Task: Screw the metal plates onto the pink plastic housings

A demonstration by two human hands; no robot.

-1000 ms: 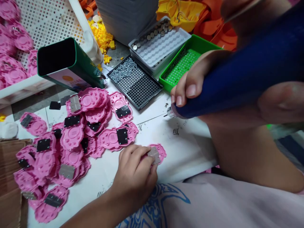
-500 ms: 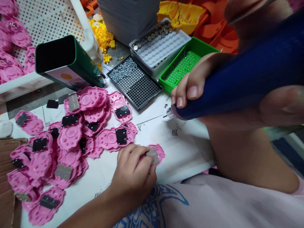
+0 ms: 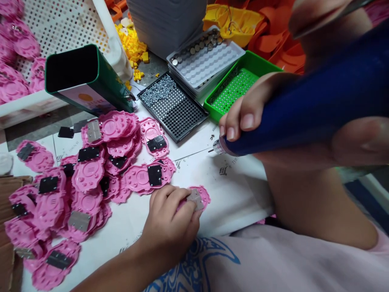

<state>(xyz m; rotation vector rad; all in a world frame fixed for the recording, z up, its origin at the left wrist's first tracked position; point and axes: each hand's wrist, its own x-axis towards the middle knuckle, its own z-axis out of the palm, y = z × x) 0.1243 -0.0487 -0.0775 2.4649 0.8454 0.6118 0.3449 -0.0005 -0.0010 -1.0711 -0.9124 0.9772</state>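
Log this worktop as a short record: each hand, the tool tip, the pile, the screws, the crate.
Left hand: the left hand holds a pink part bearing a grey plate
Right hand: the right hand grips a blue tool
Tool tip: apart from the held part
Pile: pink shells, many with black or grey plates
Screws: silvery screws heaped at one end of a black tray
Crate: white crate containing more pink pieces

The person's left grip (image 3: 170, 219) lies palm down, fingers (image 3: 176, 196) bent, forearm (image 3: 121, 263) slanting upward; the right grip (image 3: 257, 103) sits higher, fingers curled.
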